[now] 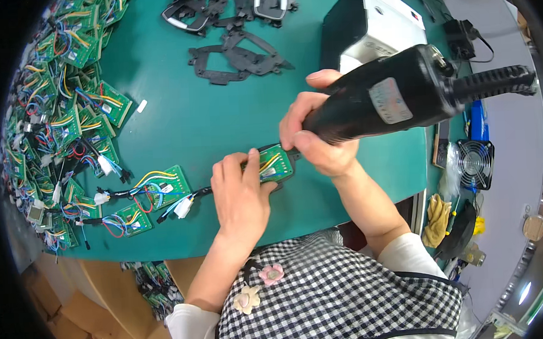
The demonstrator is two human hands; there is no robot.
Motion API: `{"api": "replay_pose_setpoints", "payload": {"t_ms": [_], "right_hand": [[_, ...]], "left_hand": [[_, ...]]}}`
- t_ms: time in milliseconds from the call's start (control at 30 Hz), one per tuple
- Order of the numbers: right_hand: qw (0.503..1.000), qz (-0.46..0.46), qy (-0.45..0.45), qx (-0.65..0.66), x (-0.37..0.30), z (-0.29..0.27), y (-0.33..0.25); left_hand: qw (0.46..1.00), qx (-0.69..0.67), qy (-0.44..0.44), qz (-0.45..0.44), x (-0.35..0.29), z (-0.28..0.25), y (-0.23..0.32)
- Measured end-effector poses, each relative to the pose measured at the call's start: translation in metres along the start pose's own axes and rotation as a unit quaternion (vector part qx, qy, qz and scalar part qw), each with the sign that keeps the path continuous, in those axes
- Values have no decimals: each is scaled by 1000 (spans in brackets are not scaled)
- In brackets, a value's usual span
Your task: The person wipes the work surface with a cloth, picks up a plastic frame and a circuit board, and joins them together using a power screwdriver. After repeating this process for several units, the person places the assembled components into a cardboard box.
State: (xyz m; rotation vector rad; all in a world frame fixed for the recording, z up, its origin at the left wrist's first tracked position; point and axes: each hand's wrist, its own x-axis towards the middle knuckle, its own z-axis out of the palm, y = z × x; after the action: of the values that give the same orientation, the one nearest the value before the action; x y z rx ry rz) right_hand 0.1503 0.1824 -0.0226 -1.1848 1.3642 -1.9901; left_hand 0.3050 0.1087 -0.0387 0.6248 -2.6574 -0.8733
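Observation:
My right hand point(321, 130) is wrapped round a thick black electric screwdriver point(366, 100), tilted with its cord end up to the right. Its tip is hidden behind my fingers, close to the upper right corner of a green circuit board point(274, 163). That board has yellow wires and lies over a dark plastic frame, of which only edges show. My left hand point(241, 192) grips the board's left side, fingers on top and thumb at the lower edge. Left of that hand lie two loose circuit boards with wires and white connectors, one circuit board point(173, 184) nearer to it.
A big heap of wired circuit boards point(78, 112) covers the left of the green table point(177, 122). Black plastic frames point(238, 57) lie at the back. A white and black box point(368, 26) stands at the back right; a fan point(475, 165) and yellow glove point(437, 220) are farther right.

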Motion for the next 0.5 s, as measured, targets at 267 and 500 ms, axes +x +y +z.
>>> {"api": "replay_pose_setpoints", "payload": {"t_ms": [267, 500], "right_hand": [[909, -304, 281, -48, 17, -65, -84], [954, -166, 229, -102, 18, -71, -72]], "left_hand": [[999, 5, -2, 33, 0, 8, 6], [999, -4, -8, 37, 6, 17, 8]]}}
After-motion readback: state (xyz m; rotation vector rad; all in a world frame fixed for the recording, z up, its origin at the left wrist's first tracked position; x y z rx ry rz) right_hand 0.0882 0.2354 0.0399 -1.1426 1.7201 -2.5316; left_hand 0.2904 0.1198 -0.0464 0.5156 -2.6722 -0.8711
